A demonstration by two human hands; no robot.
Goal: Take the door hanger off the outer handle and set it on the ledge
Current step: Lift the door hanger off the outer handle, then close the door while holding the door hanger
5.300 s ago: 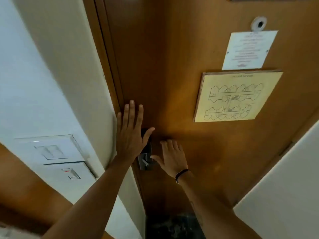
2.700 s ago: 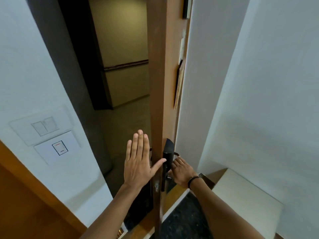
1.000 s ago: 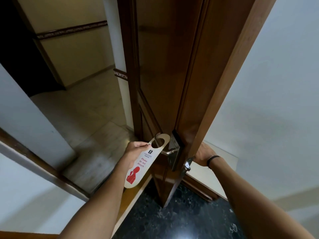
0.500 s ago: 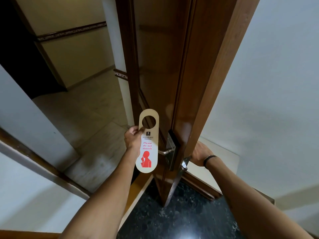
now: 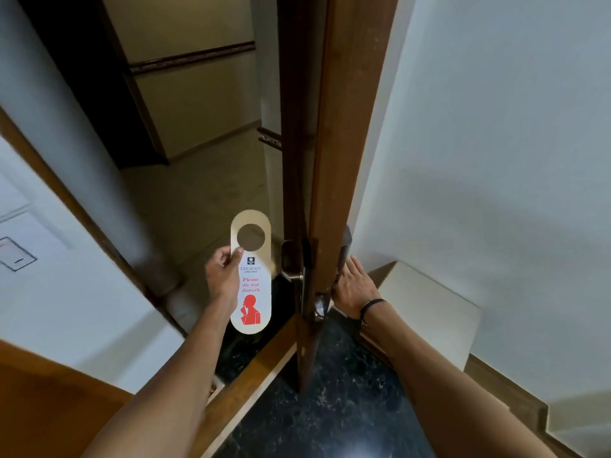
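— Door hanger: where do you have it?

— You hold it upright in your left hand, off the outer handle and just to the left of it, out in the doorway opening. Your thumb lies on the printed face just below the round hole, and your fingers are curled behind the left edge, so the hand is pinched closed on the card. The hole is at the top; the red "Please do not disturb" wording and the red figure face you.

— And your other hand?

— Your right hand is on the inner side of the door, pressed against it near the lock. The door edge hides your fingertips, so you cannot tell from here whether they are wrapped around the inner handle or simply lying flat. A dark band sits on that wrist.

— How does the door stand?

— It is open and seen nearly edge-on, between your two arms. The metal latch plate runs down its edge beside the outer handle.

— Where is the ledge?

— The pale ledge is low on your right, against the white wall, just beyond your right wrist. The hanger is well apart from it, on the far side of the door.
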